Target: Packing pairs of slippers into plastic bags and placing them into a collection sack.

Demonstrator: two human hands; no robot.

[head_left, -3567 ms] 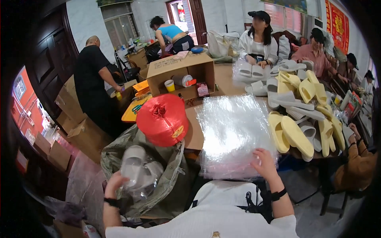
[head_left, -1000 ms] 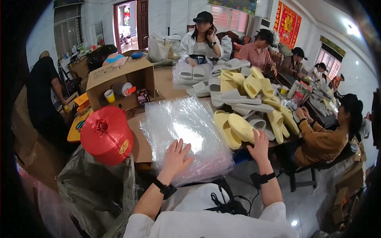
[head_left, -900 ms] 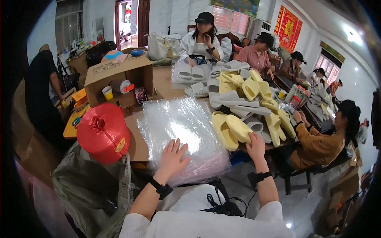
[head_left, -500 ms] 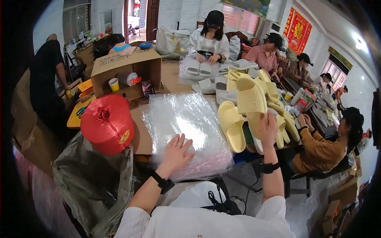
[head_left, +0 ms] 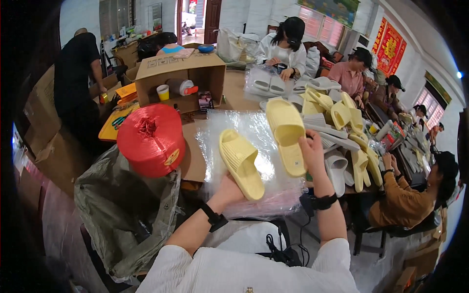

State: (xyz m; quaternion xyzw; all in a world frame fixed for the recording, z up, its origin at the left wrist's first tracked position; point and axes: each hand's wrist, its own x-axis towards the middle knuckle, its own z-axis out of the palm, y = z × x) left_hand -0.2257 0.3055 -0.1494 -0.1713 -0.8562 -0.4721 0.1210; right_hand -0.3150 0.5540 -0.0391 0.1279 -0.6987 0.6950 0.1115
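Over the stack of clear plastic bags [head_left: 267,178], a yellow slipper [head_left: 240,161] is held by my left hand [head_left: 228,189], which is closed on its edge with the fingers mostly hidden under it. A second yellow slipper [head_left: 287,129] tilts just to the right. My right hand [head_left: 312,150] pinches that one by its right side. Right of my hands lies a pile of yellow slippers [head_left: 359,163] and grey slippers [head_left: 336,167].
A red roll of plastic twine [head_left: 150,139] stands at the left, above a grey-green sack [head_left: 129,210]. Behind it is an open cardboard box [head_left: 183,73] holding a yellow cup [head_left: 163,92]. Across the table, a person [head_left: 283,49] handles bagged grey slippers. Other people sit along the right.
My left hand has left the plastic bags, where it lay flat, and now holds a yellow slipper. My right hand has moved left from the pile with a yellow slipper. The view has shifted.
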